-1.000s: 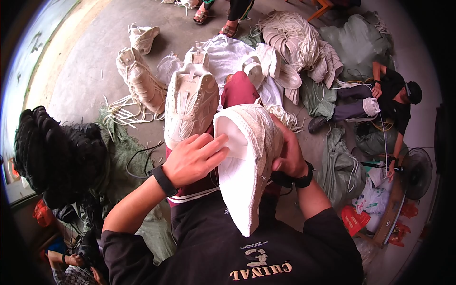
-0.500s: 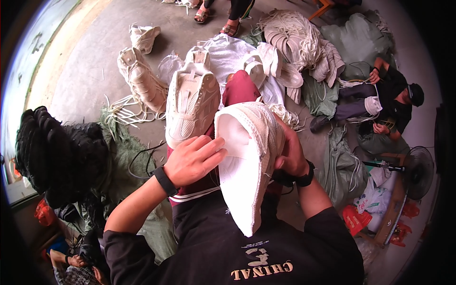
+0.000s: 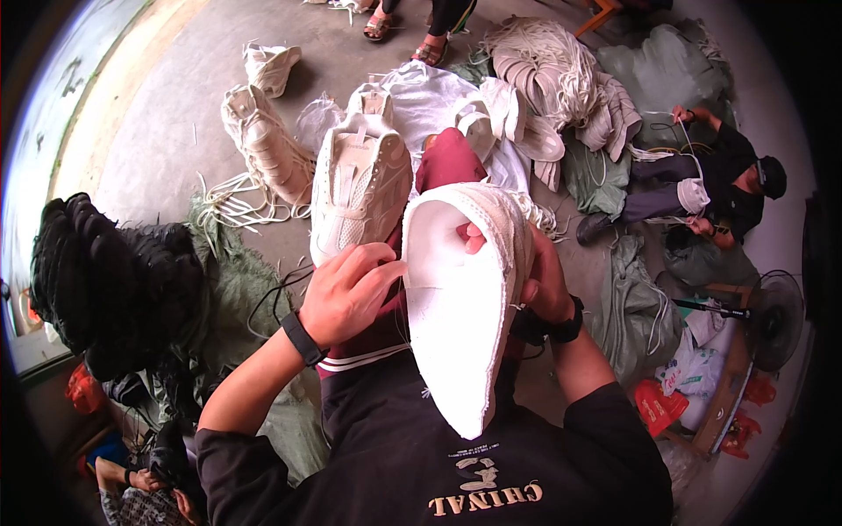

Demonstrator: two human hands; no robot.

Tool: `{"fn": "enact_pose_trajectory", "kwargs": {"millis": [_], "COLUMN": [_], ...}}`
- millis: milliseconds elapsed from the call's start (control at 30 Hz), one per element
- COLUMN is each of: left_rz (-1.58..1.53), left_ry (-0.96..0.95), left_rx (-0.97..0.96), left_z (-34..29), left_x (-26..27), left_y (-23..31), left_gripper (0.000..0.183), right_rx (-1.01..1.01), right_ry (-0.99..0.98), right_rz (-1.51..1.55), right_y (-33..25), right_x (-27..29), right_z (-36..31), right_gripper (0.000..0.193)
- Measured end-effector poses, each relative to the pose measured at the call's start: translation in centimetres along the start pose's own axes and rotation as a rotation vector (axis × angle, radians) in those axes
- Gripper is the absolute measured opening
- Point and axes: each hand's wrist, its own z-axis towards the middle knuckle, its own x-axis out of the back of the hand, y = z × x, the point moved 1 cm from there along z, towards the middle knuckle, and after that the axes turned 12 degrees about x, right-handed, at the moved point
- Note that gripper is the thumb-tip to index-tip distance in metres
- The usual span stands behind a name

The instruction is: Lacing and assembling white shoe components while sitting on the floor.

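A cream shoe upper [image 3: 452,351] with a white inner face and a stitched edge is held over my lap, its pointed end toward my chest. My right hand [image 3: 549,279] is wrapped round its right side, and a fingertip shows inside the hollow. At the upper's left edge, my left hand [image 3: 346,294] is closed in a pinch; what the fingers hold is too small to make out. A fine thread hangs just below them. Beyond my left hand, a beige laced shoe upper [image 3: 361,180] rests against my leg.
More beige uppers [image 3: 267,145] with loose laces lie ahead left, and a large bundle [image 3: 539,66] ahead right. Black bundled pieces [image 3: 96,280] stand on the left. On the right a co-worker [image 3: 732,175] sits with cords, near a fan [image 3: 776,320]. Another person's sandaled feet [image 3: 430,51] are ahead.
The held upper has turned so more of its inside faces up. A right fingertip now shows inside it. My left hand has drawn slightly back, to the upper's edge.
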Motion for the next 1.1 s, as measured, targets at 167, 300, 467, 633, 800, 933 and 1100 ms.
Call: {"fn": "enact_pose_trajectory", "kwargs": {"millis": [167,300,467,633,800,933,1100], "left_rz": [0.066,0.029,0.014,-0.036,-0.069,-0.066,-0.125], "left_ry": [-0.039,-0.075,-0.037,0.022,0.074,0.262,0.402], "left_rx": [-0.098,-0.167,-0.085,-0.077,-0.018,0.247,0.638], "left_z": [0.3,0.0,-0.6,-0.7,-0.7,-0.4,-1.6], "left_x": [0.2,0.1,0.3,0.5,0.9,2.5,4.6], "left_y": [0.3,0.1,-0.2,0.1,0.4,-0.3,-3.2], "left_gripper": [0.034,0.031,0.03,0.032,0.032,0.02,0.012], "right_rx": [-0.008,-0.003,0.016,0.016,0.025,0.017,0.03], "right_ry": [0.012,-0.094,0.013,-0.001,0.001,-0.016,-0.006], "right_rz": [-0.008,-0.05,-0.023,-0.061,-0.096,-0.084,-0.067], "right_y": [0.0,-0.7,-0.7,-0.6,-0.7,-1.5,-1.5], "right_x": [-0.1,-0.5,-1.2,-0.8,-0.8,-1.3,-1.4], "right_z": [0.0,0.8,1.0,0.9,1.1,1.5,1.5], "right_gripper": [0.119,0.118,0.114,0.116,0.116,0.111,0.109]}}
